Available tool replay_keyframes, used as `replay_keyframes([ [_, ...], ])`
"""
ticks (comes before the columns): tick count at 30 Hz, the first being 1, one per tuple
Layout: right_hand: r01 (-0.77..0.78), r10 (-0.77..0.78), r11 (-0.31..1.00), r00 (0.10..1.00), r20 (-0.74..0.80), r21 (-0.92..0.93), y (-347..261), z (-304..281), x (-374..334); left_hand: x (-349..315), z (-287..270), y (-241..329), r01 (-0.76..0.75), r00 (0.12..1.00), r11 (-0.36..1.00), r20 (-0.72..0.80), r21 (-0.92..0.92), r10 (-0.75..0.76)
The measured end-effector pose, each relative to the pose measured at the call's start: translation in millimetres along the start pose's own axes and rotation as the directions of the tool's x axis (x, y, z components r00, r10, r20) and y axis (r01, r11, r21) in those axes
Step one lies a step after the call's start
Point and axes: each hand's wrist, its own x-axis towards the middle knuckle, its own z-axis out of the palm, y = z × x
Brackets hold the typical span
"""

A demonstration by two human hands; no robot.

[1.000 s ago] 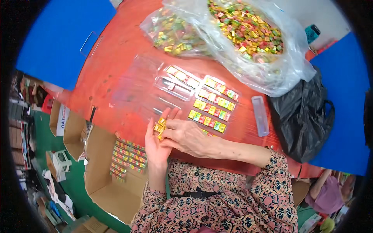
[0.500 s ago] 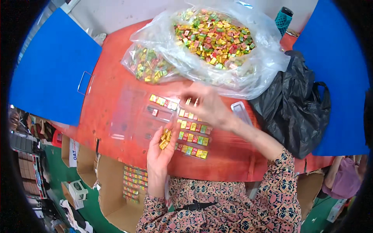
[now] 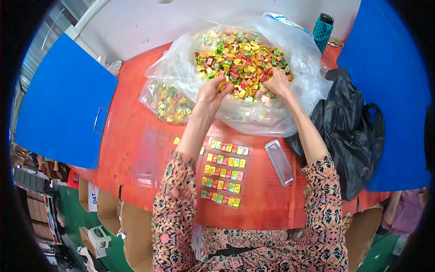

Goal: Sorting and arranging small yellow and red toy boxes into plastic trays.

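A big clear plastic bag (image 3: 312, 84) lies rolled back, full of small block-shaped wrapped candies (image 3: 247, 59) in yellow, red and green. My left hand (image 3: 212, 94) is cupped over the bag's near left side, with a few yellow candies in its curled fingers. Deeper in on the right, my right hand (image 3: 278, 84) has its fingers bent down among the candies; what lies between the fingertips cannot be made out. Between my forearms, several clear trays hold short rows of candies (image 3: 224, 172) on the red table (image 3: 267, 208). My left forearm hides part of another row.
An unfilled clear tray (image 3: 279, 163) lies right of the rows. A black plastic bag (image 3: 346, 131) slumps at the right, and a smaller bag of candies (image 3: 170, 103) sits at the left. A bottle in a teal sleeve (image 3: 322, 34) stands behind. Blue panels (image 3: 63, 95) flank the table.
Both hands have moved away from the rows, up and forward into the big bag. The left hand was palm up with yellow candies; the right was over the trays.
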Motion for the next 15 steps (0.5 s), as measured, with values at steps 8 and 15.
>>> replay_keyframes([
  [8,-0.042,0.044,0.999,0.996,0.075,-0.025,-9.9,-7.6,6.6,68.2,44.3,-19.4,-0.053,0.990,0.766,-0.064,0.641,0.122],
  [15,0.086,-0.086,0.996,0.996,0.004,0.034,-23.9,11.7,14.5,111.6,35.5,-52.5,-0.305,0.892,-0.020,0.293,0.952,0.345],
])
